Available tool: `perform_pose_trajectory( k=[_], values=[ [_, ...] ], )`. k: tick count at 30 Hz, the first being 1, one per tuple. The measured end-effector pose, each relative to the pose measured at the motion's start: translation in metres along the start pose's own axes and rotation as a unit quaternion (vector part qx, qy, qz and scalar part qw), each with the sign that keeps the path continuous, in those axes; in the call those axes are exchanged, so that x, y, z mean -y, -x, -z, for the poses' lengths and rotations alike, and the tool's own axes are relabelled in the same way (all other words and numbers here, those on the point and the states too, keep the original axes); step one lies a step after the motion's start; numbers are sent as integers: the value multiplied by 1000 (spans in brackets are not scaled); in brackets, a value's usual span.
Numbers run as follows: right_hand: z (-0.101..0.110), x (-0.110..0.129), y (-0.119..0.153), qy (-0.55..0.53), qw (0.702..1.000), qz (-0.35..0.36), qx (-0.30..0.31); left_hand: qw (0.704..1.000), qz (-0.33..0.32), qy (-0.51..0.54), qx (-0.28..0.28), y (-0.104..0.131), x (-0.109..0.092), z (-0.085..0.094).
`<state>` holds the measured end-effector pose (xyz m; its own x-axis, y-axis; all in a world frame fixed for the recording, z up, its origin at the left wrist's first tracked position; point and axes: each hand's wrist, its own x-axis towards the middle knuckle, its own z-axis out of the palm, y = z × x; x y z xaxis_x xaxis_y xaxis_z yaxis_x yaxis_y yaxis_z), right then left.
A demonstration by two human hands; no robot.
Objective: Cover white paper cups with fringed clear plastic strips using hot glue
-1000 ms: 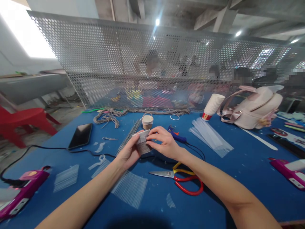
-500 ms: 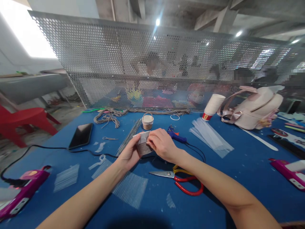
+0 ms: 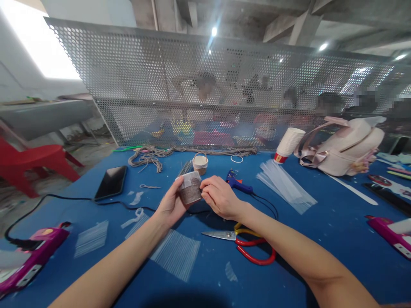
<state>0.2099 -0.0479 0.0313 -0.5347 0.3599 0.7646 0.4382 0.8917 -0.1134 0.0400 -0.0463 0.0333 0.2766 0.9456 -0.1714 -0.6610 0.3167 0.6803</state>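
Observation:
A small cup, wrapped in grey-brown cord below a pale upper band, is tilted in my left hand, whose fingers curl round its left side. My right hand is pinched at the cup's right edge; what its fingertips hold is too small to make out. Behind the cup stands a small basket with a handle. A blue glue gun lies beyond my right hand. Scissors with red and yellow handles rest on the blue table below my right wrist.
Stacked paper cups, clear strips and a pale backpack are at the right. A phone, grey cord and a magenta power strip lie left. A perforated screen stands behind; people show through it.
My right hand has moved off the cup's front to its right edge. The cup has turned slightly in my left hand, and more of its corded side shows.

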Motion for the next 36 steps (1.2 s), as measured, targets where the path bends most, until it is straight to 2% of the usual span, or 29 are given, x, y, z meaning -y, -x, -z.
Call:
perform_pose_trajectory(
  k=[6, 11, 18, 20, 23, 28, 31, 36],
  values=[
    [1, 7, -4, -106, 984, -134, -45, 999, -31, -8, -1, 2, 10, -1],
    [1, 11, -7, -148, 971, -182, -49, 998, -61, -21, -15, 8, 11, -5],
    [-2, 9, -9, -273, 908, -314, -49, 993, -106, -49, -7, 9, 9, -5],
    [-3, 8, -9, -293, 894, -335, -52, 992, -111, -61, -7, 8, 10, -4],
    [-4, 8, -10, -286, 894, -340, -58, 992, -106, -70, -7, 8, 9, -3],
    [-2, -1, -13, -316, 878, -359, -14, 997, -66, -39, -21, 3, 2, -2],
    [8, -11, -17, -299, 879, -371, -6, 996, -78, -43, -24, 0, -6, -3],
    [47, -35, -14, -199, 900, -388, -19, 992, -112, -42, -39, -5, -15, -4]
  ],
)
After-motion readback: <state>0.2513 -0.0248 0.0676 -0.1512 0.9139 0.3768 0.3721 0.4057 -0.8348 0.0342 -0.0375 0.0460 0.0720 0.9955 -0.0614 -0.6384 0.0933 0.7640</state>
